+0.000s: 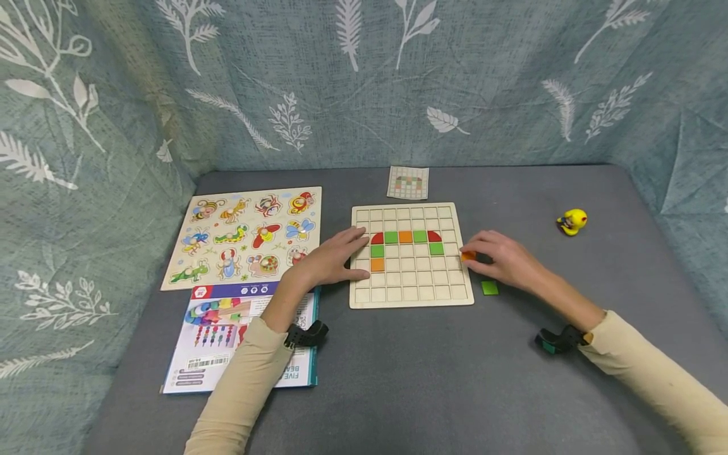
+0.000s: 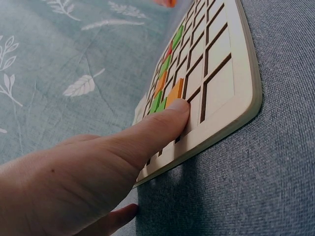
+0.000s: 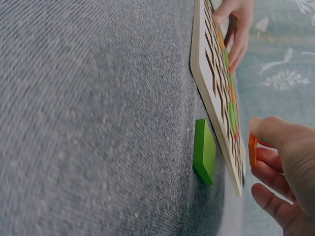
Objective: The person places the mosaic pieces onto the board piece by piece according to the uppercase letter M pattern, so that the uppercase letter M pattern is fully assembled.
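A wooden grid board (image 1: 421, 278) lies mid-table, with red, green and orange tiles set in an arch-like row of its cells. My left hand (image 1: 335, 256) rests at the board's left edge, fingers spread, its thumb touching the frame beside an orange tile (image 2: 175, 93). At the right edge of the board, my right hand (image 1: 503, 258) pinches an orange tile (image 3: 252, 150) between thumb and fingers. A loose green tile (image 1: 490, 288) lies on the table just below that hand.
Behind the board lies a pattern card (image 1: 407, 182) showing a similar arch. An insect peg puzzle (image 1: 241, 237) and a printed box (image 1: 199, 344) lie at left, the box partly under the left forearm. A yellow toy figure (image 1: 572, 222) stands at the far right.
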`<control>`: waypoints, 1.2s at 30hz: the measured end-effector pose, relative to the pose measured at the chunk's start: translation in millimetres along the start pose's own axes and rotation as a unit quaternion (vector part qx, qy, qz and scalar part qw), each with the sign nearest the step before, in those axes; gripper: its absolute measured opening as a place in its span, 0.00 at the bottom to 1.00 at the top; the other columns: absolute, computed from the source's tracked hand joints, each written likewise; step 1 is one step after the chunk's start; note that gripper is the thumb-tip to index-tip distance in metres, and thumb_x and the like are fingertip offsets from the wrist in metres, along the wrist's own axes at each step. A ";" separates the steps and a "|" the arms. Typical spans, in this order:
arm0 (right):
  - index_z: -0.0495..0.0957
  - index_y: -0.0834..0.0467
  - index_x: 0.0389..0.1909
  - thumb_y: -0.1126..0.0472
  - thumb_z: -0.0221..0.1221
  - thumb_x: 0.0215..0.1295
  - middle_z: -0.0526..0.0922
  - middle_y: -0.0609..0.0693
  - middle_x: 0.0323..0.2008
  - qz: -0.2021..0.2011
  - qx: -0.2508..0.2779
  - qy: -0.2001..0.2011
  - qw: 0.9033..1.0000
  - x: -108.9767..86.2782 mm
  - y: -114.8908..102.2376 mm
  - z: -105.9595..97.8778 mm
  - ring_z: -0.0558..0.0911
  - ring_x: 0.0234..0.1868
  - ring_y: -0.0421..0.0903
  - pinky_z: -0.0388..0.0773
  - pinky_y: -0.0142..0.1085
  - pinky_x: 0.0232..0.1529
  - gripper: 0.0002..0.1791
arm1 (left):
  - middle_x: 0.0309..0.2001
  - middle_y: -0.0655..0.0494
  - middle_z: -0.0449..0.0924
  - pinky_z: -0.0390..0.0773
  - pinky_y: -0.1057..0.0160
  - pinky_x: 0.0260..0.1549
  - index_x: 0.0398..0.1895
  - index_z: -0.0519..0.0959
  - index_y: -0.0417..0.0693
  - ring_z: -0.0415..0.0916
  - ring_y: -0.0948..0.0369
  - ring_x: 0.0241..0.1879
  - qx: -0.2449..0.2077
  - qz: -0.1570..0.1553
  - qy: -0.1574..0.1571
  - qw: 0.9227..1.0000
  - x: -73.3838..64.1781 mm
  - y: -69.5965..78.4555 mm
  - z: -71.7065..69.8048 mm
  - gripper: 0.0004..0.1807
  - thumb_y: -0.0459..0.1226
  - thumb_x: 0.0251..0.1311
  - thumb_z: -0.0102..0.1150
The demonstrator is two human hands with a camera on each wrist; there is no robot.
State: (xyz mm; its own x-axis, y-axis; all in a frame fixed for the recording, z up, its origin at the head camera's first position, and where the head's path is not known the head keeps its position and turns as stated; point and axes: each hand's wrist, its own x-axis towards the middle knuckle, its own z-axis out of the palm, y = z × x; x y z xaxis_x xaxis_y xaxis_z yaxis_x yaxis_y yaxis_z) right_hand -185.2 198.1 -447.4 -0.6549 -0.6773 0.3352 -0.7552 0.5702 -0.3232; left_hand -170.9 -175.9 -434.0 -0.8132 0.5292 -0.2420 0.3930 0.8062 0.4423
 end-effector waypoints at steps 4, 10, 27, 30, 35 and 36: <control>0.85 0.58 0.42 0.62 0.70 0.55 0.83 0.49 0.39 -0.005 0.005 0.005 1.000 0.1 -1.3 2.9 0.78 0.39 0.43 0.77 0.40 0.35 0.13 | 0.78 0.49 0.45 0.55 0.47 0.73 0.76 0.53 0.48 0.42 0.50 0.78 0.001 -0.004 0.000 1.000 -0.5 1.1 -0.2 0.45 0.55 0.62 0.60; 0.85 0.57 0.42 0.62 0.71 0.53 0.83 0.49 0.39 -0.017 0.014 0.011 1.000 3.6 -4.0 5.5 0.79 0.40 0.44 0.77 0.40 0.37 0.14 | 0.79 0.49 0.45 0.55 0.47 0.73 0.77 0.53 0.48 0.42 0.50 0.78 0.001 -0.005 0.000 1.000 -0.7 1.3 -0.4 0.45 0.55 0.62 0.60; 0.85 0.54 0.39 0.60 0.69 0.56 0.84 0.48 0.41 -0.058 0.024 -0.011 0.998 24.8 -17.0 23.5 0.80 0.42 0.44 0.79 0.39 0.39 0.10 | 0.78 0.49 0.46 0.55 0.46 0.73 0.76 0.53 0.47 0.42 0.50 0.78 -0.004 -0.003 -0.001 1.000 -0.1 2.3 -0.1 0.45 0.54 0.62 0.60; 0.84 0.54 0.38 0.60 0.69 0.56 0.84 0.47 0.40 -0.069 0.028 -0.006 0.997 27.5 -17.4 26.1 0.80 0.42 0.44 0.80 0.39 0.39 0.09 | 0.78 0.48 0.46 0.55 0.46 0.73 0.76 0.53 0.47 0.43 0.49 0.78 -0.002 -0.003 -0.001 1.000 0.0 2.5 -0.3 0.45 0.54 0.62 0.60; 0.84 0.53 0.37 0.61 0.69 0.56 0.84 0.47 0.39 -0.082 0.032 -0.003 0.996 31.4 -17.4 28.5 0.80 0.42 0.44 0.80 0.40 0.40 0.08 | 0.78 0.48 0.47 0.55 0.46 0.73 0.76 0.54 0.47 0.43 0.49 0.78 -0.002 0.003 0.004 1.000 0.8 0.0 0.4 0.45 0.54 0.62 0.60; 0.85 0.53 0.37 0.61 0.69 0.56 0.84 0.47 0.39 -0.084 0.030 -0.003 0.996 31.9 -17.4 28.9 0.81 0.42 0.44 0.80 0.40 0.40 0.08 | 0.78 0.48 0.47 0.54 0.46 0.73 0.76 0.54 0.47 0.43 0.49 0.78 -0.003 0.004 0.004 1.000 1.0 -0.6 0.7 0.45 0.54 0.62 0.60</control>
State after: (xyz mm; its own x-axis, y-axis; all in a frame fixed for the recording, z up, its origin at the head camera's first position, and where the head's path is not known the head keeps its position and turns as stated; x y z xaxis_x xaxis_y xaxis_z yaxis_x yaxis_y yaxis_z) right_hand -192.2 153.1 -456.7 -0.5197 -0.7637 0.3830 -0.8506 0.4207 -0.3153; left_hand -171.6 -175.6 -435.1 -0.8138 0.5331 -0.2314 0.3970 0.8007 0.4487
